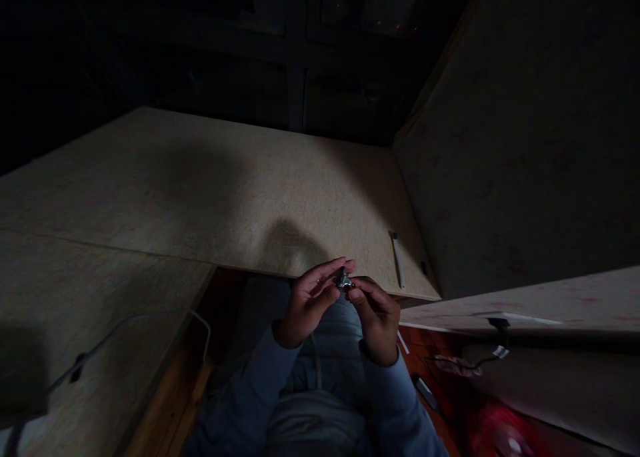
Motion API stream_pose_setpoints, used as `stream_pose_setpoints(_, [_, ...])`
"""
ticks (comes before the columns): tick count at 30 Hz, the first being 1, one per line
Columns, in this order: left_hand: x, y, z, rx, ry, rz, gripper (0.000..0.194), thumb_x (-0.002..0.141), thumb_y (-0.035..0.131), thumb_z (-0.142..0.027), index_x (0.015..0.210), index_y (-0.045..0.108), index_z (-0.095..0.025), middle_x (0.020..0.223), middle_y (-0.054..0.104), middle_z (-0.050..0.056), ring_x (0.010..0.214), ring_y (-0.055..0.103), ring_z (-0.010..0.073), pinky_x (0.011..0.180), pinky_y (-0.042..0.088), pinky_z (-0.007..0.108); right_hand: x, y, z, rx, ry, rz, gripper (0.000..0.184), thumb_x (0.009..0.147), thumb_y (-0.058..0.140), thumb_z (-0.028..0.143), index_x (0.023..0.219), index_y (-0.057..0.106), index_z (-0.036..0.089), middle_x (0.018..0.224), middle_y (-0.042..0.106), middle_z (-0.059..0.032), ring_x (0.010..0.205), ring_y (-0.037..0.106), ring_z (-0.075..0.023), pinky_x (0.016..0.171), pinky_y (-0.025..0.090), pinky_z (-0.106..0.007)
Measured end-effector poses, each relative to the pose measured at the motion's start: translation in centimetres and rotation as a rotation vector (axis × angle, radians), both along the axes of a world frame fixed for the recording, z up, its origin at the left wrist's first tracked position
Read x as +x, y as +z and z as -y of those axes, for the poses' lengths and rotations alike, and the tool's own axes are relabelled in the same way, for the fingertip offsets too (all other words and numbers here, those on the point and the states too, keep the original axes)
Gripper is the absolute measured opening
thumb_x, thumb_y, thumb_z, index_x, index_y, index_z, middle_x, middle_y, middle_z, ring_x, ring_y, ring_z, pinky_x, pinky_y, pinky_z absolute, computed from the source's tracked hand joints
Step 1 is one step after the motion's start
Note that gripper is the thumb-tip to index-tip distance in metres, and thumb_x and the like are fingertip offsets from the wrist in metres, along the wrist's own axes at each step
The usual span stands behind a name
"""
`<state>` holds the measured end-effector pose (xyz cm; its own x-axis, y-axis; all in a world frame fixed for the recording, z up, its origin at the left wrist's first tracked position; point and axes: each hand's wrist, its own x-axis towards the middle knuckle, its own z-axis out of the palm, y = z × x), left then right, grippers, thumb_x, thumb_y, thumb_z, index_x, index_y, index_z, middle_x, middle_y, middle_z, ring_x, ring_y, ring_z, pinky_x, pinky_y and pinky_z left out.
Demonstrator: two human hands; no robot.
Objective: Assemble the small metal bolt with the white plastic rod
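A small shiny silver piece with a dark part (345, 280) is held up between my two hands, just past the front edge of the table (300, 170). Its exact kind is too small and dim to make out. My left hand (311, 298) grips it from the left, thumb below and fingers reaching over behind it. From the right, the thumb and forefinger of my right hand (376, 310) pinch its near end. Both hands are above my lap. To their right on the table lies a slim pale stick with a dark end (397, 260).
A grey cable (150, 315) runs over the lower-left tabletop (90, 277) and hangs off its edge. A tall panel (525, 144) bounds the right side. On the reddish floor (440, 350) lie a dark oblong object (425, 392) and a red bundle (505, 430). The room is dim.
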<state>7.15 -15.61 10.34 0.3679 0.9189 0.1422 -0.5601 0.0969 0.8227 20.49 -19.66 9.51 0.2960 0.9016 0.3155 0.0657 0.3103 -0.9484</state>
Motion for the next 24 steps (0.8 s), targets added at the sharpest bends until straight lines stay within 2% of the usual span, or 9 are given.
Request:
stream_pose_setpoints(11, [-0.4, -0.4, -0.5, -0.045, -0.053, -0.078, 0.047, 0.081, 0.078, -0.037, 0.125, 0.07, -0.024, 0.132, 0.067, 0.013, 0.127, 0.06, 0.0306, 0.111, 0.045, 0.045, 0.2, -0.9, -0.6, -0.06, -0.002, -0.036, 0.011, 0.084, 0.073, 0.031, 0.091, 0.079, 0.025, 0.082, 0.076, -0.0025, 0.073, 0.069, -0.0179, 0.072, 0.057, -0.033])
stream_pose_setpoints(18, [0.0, -0.5, -0.3, -0.044, 0.021, -0.059, 0.045, 0.083, 0.076, -0.037, 0.125, 0.07, -0.021, 0.131, 0.067, 0.015, 0.124, 0.063, 0.0294, 0.108, 0.048, 0.043, -0.3, -1.7, -0.7, -0.058, -0.007, -0.045, 0.013, 0.088, 0.068, 0.033, 0.094, 0.076, 0.024, 0.085, 0.073, -0.0023, 0.079, 0.068, -0.0175, 0.075, 0.055, -0.031])
stream_pose_setpoints(24, [0.1, -0.5, 0.0, -0.058, 0.119, -0.079, 0.041, 0.082, 0.077, -0.033, 0.12, 0.07, -0.019, 0.123, 0.072, 0.014, 0.116, 0.067, 0.0275, 0.101, 0.054, 0.039, 0.0, -1.9, -0.8, -0.092, -0.017, -0.048, 0.017, 0.087, 0.069, 0.036, 0.092, 0.075, 0.022, 0.083, 0.072, -0.003, 0.073, 0.065, -0.0165, 0.071, 0.053, -0.03])
